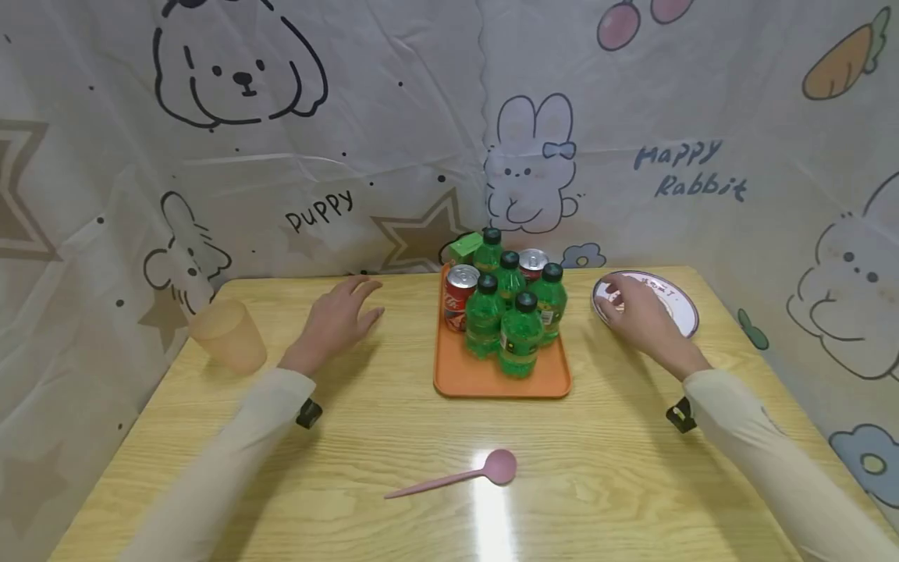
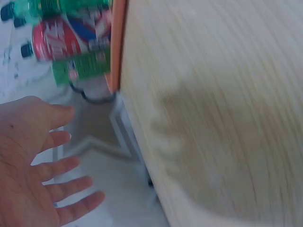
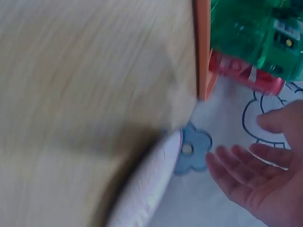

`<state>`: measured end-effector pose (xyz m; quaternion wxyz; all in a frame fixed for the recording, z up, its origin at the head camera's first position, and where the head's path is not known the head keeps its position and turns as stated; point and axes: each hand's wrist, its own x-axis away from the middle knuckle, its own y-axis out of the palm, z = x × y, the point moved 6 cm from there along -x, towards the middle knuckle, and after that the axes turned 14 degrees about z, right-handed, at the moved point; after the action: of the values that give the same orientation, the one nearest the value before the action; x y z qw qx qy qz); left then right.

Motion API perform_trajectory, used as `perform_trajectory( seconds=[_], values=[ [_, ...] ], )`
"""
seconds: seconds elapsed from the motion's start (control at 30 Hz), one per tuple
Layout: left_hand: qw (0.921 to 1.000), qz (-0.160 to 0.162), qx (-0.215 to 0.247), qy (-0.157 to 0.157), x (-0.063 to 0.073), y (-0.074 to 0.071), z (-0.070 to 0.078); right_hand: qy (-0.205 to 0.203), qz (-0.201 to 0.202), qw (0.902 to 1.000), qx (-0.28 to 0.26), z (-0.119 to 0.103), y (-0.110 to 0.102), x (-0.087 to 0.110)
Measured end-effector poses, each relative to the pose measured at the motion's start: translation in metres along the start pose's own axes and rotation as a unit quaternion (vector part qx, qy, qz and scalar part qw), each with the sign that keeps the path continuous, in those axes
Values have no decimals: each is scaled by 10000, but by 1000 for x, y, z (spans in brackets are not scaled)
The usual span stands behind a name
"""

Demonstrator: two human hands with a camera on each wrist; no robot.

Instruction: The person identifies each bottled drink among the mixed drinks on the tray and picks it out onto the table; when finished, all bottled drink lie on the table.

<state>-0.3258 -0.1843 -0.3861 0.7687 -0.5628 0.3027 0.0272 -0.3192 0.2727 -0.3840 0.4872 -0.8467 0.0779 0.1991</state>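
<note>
Already on tray (image 1: 460,382): bottles (image 1: 521,347), cans (image 1: 460,300) | off it: cup (image 1: 230,336) 9 o'clock, spoon (image 1: 500,467) 6–7, plate (image 1: 684,311) 3 | left hand (image 1: 333,324), right hand (image 1: 641,316): fingers (image 2: 65,166) loose, empty

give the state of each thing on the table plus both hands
five green bottles, upright, capped
two red soda cans, upright
green carton, upright
orange tray, loaded
peach cup, standing
pink spoon, lying flat
white printed plate, lying flat
left hand, holding nothing
right hand, holding nothing
</note>
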Motion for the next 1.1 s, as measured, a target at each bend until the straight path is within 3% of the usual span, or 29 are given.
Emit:
perform_trajectory(
  seconds=[0.13, 0.23, 0.3, 0.37, 0.5, 0.57, 0.67, 0.8, 1.1],
  values=[
    [9976, 216, 653, -6, -3, 5, 22, 498, -303, 9970, -504, 0, 8, 1],
    [9882, 361, 1468, -227, -6, 8, 33, 988, -755, 9873, -989, 2, 16, 4],
    [9758, 396, 2100, -454, -8, 10, 39, 1348, -1104, 9745, -1417, 2, 22, 7],
    [9584, 384, 2733, -725, -10, 12, 44, 1594, -1376, 9624, -1717, 1, 27, 10],
    [9246, 362, 3631, -1099, -12, 16, 55, 1739, -1695, 9491, -2008, -2, 35, 15],
    [9153, 336, 3851, -1128, -13, 18, 62, 1825, -1775, 9424, -2169, -3, 38, 19],
    [9030, 306, 4133, -1136, -15, 20, 72, 2066, -1918, 9245, -2565, -5, 44, 23],
    [8924, 325, 4379, -1043, -19, 23, 84, 2262, -2096, 9079, -2839, -7, 53, 25],
    [8965, 388, 4351, -744, -17, 34, 109, 2397, -2483, 8977, -2739, -6, 62, 26]
  ],
)
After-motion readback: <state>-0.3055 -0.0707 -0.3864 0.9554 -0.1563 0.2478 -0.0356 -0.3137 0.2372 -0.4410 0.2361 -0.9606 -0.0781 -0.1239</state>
